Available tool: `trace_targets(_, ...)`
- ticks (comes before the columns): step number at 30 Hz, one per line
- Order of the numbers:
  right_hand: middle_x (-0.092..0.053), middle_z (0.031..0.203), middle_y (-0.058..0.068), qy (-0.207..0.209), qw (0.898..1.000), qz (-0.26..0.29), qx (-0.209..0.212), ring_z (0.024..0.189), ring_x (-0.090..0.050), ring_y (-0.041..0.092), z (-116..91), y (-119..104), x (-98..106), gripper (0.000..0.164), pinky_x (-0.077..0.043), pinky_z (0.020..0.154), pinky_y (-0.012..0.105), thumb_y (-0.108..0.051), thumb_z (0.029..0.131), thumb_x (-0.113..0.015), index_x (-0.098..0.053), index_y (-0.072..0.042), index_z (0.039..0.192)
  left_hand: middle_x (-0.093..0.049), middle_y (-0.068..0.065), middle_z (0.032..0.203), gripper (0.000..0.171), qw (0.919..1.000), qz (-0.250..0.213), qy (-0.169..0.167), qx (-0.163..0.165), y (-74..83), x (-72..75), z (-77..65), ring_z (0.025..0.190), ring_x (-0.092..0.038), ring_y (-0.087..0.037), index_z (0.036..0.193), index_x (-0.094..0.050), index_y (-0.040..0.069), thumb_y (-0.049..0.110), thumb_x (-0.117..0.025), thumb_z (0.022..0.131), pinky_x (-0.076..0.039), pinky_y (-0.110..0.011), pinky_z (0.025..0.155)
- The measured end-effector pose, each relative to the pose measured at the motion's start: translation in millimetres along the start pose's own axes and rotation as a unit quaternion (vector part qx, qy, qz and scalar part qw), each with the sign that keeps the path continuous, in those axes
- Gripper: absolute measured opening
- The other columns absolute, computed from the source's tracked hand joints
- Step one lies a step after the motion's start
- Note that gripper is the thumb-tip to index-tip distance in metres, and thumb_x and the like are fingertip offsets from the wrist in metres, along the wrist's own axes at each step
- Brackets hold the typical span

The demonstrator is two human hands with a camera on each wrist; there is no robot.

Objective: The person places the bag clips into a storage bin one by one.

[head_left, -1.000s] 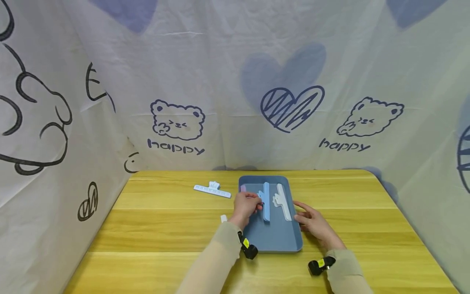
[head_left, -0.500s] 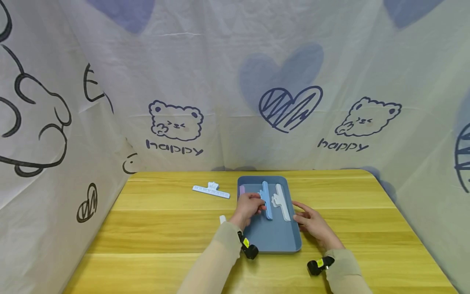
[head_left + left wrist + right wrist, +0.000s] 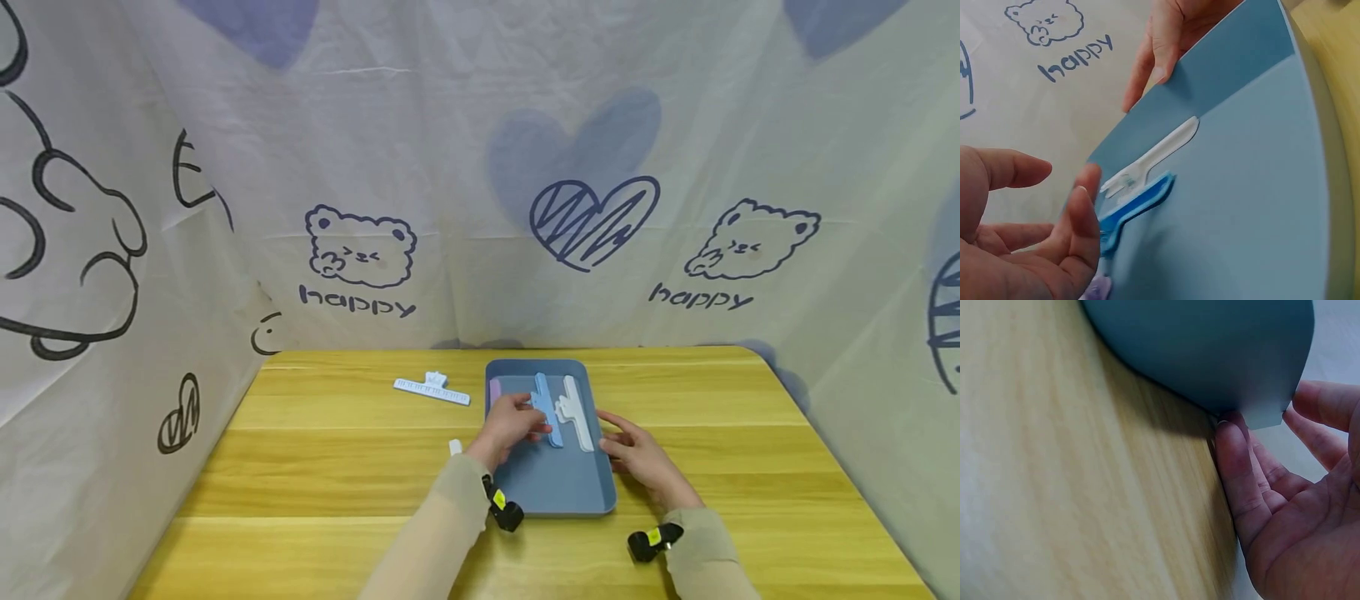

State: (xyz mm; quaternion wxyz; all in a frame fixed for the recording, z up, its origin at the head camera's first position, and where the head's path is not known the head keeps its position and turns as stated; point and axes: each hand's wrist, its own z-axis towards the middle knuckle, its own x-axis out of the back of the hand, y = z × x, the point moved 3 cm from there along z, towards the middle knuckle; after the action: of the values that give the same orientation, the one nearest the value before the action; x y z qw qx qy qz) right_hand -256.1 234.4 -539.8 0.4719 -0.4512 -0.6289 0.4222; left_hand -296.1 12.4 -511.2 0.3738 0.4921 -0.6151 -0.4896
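Note:
A blue-grey tray (image 3: 555,487) holds a blue clip (image 3: 543,387) with a long bar, a white clip (image 3: 576,413) to its right and a purple clip (image 3: 495,388) at the left wall. My left hand (image 3: 512,425) hovers over the blue clip and hides part of it and of the purple clip. In the left wrist view, thumb and fingers of that hand (image 3: 1029,256) are spread, with nothing between them. Outside the tray's right wall, my right hand (image 3: 641,457) touches it with extended fingertips, which the right wrist view also shows on the wall.
On the wooden table (image 3: 322,475), a pale blue clip (image 3: 432,389) with ruler-like marks lies left of the tray. Nearer my left forearm, the end of a white object (image 3: 455,447) shows. A printed curtain (image 3: 480,308) hangs behind the table.
The blue clip's near end has swung right, so it lies slanted, roughly parallel to the white clip. My left hand has shifted slightly right and its fingers have loosened. My right hand stays put.

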Motion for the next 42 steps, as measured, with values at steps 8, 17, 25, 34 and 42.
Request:
trace_targets(8, -0.054, 0.127, 0.03, -0.001, 1.0, -0.007, -0.003, 0.098, -0.062, 0.026, -2, -1, 0, 0.053, -0.053, 0.075, 0.035, -0.009, 0.1, -0.056, -0.038, -0.006, 0.15, -0.063, -0.015, 0.106, 0.047, 0.9981, 0.041, 0.015, -0.044, 15.2, 17.0, -15.9, 0.08, -0.069, -0.022, 0.134, -0.051, -0.006, 0.005, -0.064, 0.09, -0.056, -0.039, 0.072)
trace_targets(17, -0.055, 0.126, 0.029, -0.005, 1.0, -0.006, 0.001, 0.098, -0.063, 0.026, 0, 0, 0, 0.053, -0.054, 0.076, 0.036, -0.008, 0.101, -0.055, -0.038, -0.006, 0.15, -0.063, -0.012, 0.1, 0.032, 0.9918, 0.081, 0.025, -0.095, 29.7, 50.0, -34.7, 0.078, -0.068, -0.023, 0.125, -0.06, 0.0, 0.007, -0.063, 0.094, -0.055, -0.04, 0.071)
trace_targets(25, -0.055, 0.126, 0.03, -0.006, 1.0, 0.0, 0.003, 0.098, -0.063, 0.027, 1, 0, 0, 0.053, -0.054, 0.076, 0.036, -0.008, 0.101, -0.055, -0.037, -0.005, 0.15, -0.066, -0.014, 0.102, 0.033, 0.9896, 0.071, 0.049, -0.116, 37.3, 83.4, -56.9, 0.071, -0.068, -0.022, 0.126, -0.059, -0.001, 0.006, -0.064, 0.093, -0.048, -0.028, 0.058)
trace_targets(34, -0.056, 0.124, 0.029, 0.001, 1.0, -0.008, -0.004, 0.096, -0.063, 0.026, 0, 0, -1, 0.052, -0.053, 0.076, 0.036, -0.009, 0.101, -0.055, -0.038, -0.005, 0.15, -0.067, -0.012, 0.104, 0.034, 0.9893, 0.057, 0.082, -0.106, 32.1, 125.8, -78.5, 0.07, -0.066, -0.021, 0.127, -0.06, 0.003, 0.006, -0.064, 0.093, -0.045, -0.026, 0.055)
trace_targets(42, -0.056, 0.124, 0.027, 0.004, 1.0, -0.012, -0.005, 0.098, -0.062, 0.025, -1, 0, -1, 0.052, -0.054, 0.076, 0.036, -0.007, 0.101, -0.055, -0.039, -0.006, 0.15, -0.064, -0.017, 0.119, 0.043, 0.9925, 0.066, 0.068, -0.077, 21.5, 151.7, -87.9, 0.074, -0.066, -0.029, 0.135, -0.055, 0.006, 0.009, -0.066, 0.094, -0.04, -0.023, 0.052)
